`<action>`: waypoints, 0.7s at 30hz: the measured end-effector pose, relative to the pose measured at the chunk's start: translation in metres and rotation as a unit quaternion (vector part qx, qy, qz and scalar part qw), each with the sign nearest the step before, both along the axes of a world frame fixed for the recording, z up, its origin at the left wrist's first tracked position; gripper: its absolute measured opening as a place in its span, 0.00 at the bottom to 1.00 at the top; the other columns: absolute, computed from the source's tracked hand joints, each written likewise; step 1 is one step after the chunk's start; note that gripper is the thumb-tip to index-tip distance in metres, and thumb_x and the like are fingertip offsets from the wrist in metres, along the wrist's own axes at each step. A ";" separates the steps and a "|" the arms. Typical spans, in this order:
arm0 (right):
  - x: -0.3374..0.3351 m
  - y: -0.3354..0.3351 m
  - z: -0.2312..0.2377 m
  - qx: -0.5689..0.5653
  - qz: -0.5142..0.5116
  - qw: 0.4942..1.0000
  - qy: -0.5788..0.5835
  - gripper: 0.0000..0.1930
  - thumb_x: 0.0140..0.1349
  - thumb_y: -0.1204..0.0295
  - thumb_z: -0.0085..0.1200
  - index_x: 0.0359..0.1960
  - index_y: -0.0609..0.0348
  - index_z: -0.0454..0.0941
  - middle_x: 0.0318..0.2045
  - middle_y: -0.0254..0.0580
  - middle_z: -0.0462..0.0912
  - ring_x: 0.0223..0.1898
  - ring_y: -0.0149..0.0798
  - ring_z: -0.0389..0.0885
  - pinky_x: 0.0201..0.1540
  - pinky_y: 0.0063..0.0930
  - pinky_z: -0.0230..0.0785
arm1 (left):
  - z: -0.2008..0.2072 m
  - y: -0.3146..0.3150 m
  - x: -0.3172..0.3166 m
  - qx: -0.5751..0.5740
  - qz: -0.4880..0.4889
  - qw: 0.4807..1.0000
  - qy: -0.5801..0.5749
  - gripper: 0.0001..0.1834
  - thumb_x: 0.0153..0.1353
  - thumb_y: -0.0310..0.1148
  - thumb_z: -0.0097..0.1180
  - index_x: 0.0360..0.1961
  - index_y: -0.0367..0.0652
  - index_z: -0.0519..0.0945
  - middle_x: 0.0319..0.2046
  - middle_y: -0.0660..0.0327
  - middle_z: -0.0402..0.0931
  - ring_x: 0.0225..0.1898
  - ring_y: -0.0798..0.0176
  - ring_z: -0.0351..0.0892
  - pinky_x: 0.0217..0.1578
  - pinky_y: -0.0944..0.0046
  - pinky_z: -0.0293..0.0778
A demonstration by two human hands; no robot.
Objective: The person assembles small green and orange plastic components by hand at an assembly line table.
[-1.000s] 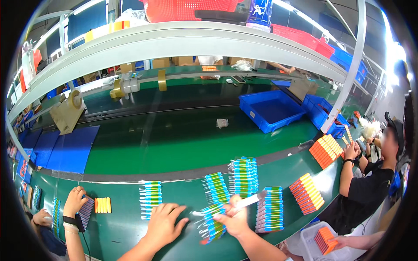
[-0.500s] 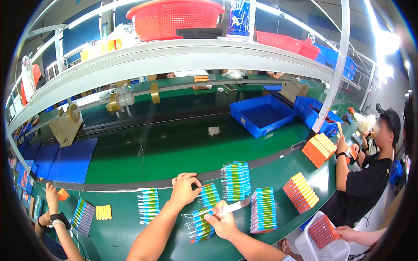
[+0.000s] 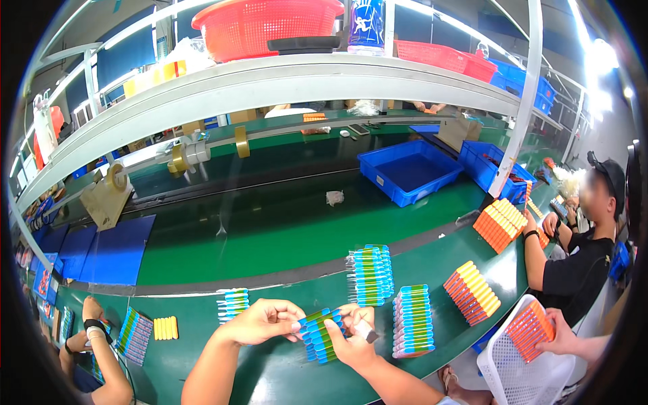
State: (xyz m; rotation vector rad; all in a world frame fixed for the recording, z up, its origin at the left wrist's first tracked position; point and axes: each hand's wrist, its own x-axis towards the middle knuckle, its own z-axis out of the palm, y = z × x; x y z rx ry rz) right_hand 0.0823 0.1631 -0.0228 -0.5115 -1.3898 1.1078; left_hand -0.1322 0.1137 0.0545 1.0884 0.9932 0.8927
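Note:
My left hand [image 3: 260, 320] and my right hand [image 3: 351, 341] both grip a row of blue-capped green sticks [image 3: 322, 335] lying on the green work surface [image 3: 270, 368], one hand at each end of the row. My right hand also holds a small grey tool [image 3: 366, 331] between its fingers. A taller stack of the same blue and green sticks [image 3: 370, 275] stands just beyond my right hand. A further row [image 3: 413, 320] lies to its right, and a smaller bundle [image 3: 233, 304] lies beyond my left hand.
A green conveyor belt [image 3: 270, 229] runs behind the work surface, with blue bins [image 3: 410, 171] on it. Orange and yellow stick rows [image 3: 472, 290] lie to the right. A person in black [image 3: 580, 263] sits at right. A white basket [image 3: 523, 354] and another person's hand [image 3: 91, 324] are nearby.
My left hand has come back from the far rows to the near row of sticks. Both hands now hold that row together; the view has tilted up a little.

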 end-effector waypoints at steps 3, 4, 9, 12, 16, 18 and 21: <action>0.005 -0.001 0.007 -0.045 0.015 0.999 0.004 0.23 0.61 0.82 0.63 0.37 0.56 0.54 0.38 0.46 0.74 0.29 0.20 0.69 0.26 0.16 0.64 | 0.001 -0.007 0.001 0.028 0.003 0.998 -0.053 0.15 0.70 0.27 0.57 0.55 0.34 0.79 0.44 0.55 0.84 0.46 0.62 0.85 0.49 0.61 0.83; 0.004 -0.001 0.005 -0.045 0.014 0.999 0.005 0.23 0.61 0.82 0.63 0.37 0.56 0.54 0.38 0.46 0.74 0.29 0.20 0.69 0.26 0.16 0.64 | 0.002 -0.007 0.003 0.028 0.002 0.998 -0.052 0.15 0.70 0.27 0.57 0.55 0.34 0.79 0.44 0.55 0.84 0.46 0.62 0.85 0.49 0.61 0.83; 0.006 -0.004 0.005 0.069 0.008 0.997 -0.031 0.21 0.61 0.84 0.61 0.38 0.57 0.56 0.40 0.47 0.74 0.30 0.21 0.71 0.29 0.15 0.65 | 0.006 -0.007 0.009 0.008 -0.059 0.998 0.022 0.19 0.72 0.27 0.53 0.62 0.35 0.76 0.51 0.54 0.82 0.51 0.61 0.82 0.53 0.59 0.82; 0.003 -0.003 -0.003 -0.016 0.050 0.996 0.075 0.20 0.62 0.84 0.61 0.38 0.58 0.57 0.39 0.49 0.75 0.30 0.23 0.72 0.28 0.18 0.66 | 0.012 -0.007 0.009 0.011 -0.042 0.998 -0.035 0.19 0.72 0.28 0.54 0.62 0.35 0.76 0.53 0.54 0.81 0.53 0.61 0.81 0.54 0.59 0.81; 0.010 0.002 0.006 0.070 -0.007 0.998 -0.001 0.19 0.62 0.83 0.62 0.37 0.59 0.58 0.34 0.46 0.77 0.30 0.23 0.75 0.26 0.19 0.68 | 0.020 -0.019 0.027 0.115 -0.009 0.993 0.001 0.19 0.69 0.28 0.59 0.59 0.33 0.78 0.56 0.53 0.79 0.55 0.61 0.79 0.55 0.59 0.79; 0.015 0.004 0.005 0.162 -0.090 0.971 -0.153 0.21 0.61 0.79 0.66 0.35 0.59 0.59 0.28 0.40 0.76 0.28 0.24 0.77 0.24 0.19 0.69 | 0.027 -0.022 0.040 0.148 0.049 0.987 0.026 0.17 0.67 0.27 0.61 0.56 0.33 0.80 0.47 0.55 0.83 0.45 0.67 0.82 0.47 0.65 0.80; 0.011 -0.004 -0.004 0.011 -0.036 0.993 -0.114 0.23 0.59 0.74 0.70 0.34 0.58 0.60 0.26 0.37 0.76 0.26 0.25 0.78 0.24 0.20 0.70 | 0.023 -0.020 0.040 0.107 0.095 0.976 0.164 0.13 0.62 0.23 0.65 0.48 0.36 0.85 0.26 0.68 0.80 0.29 0.80 0.76 0.30 0.75 0.71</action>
